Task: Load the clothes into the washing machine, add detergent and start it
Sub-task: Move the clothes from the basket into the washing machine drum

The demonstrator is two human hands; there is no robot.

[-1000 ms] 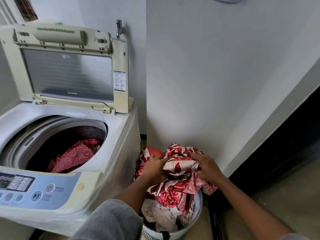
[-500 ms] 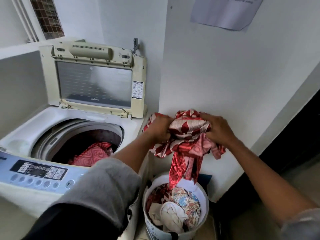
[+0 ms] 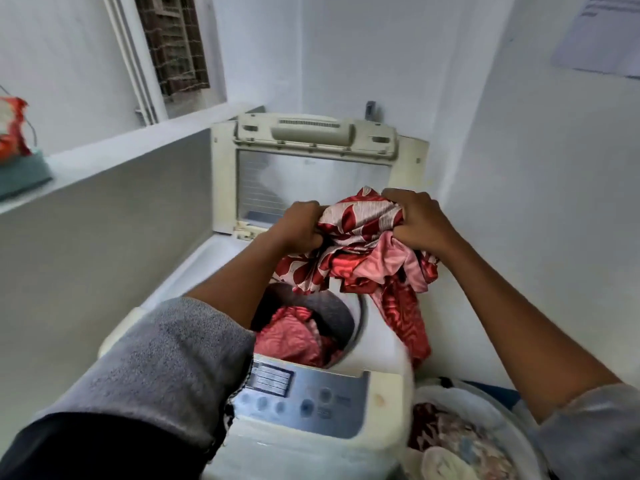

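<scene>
- White-walled corner; washing machine (image 3: 377,344) with its lid (image 3: 311,174) up.
- Left hand (image 3: 301,225) and right hand (image 3: 419,220), each grip clenched on the red clothes bundle (image 3: 363,251) above the drum (image 3: 332,317).
- Laundry basket (image 3: 485,407) just beside the machine.

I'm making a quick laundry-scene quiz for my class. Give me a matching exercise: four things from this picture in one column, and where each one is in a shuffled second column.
Things:
1. bundle of red and white clothes
2. red patterned garment
3. washer lid
4. laundry basket

Places or states:
A. standing open
B. inside the drum
C. held in both hands above the drum
D. right of the washer, low

Pairs: 1-C, 2-B, 3-A, 4-D
</scene>
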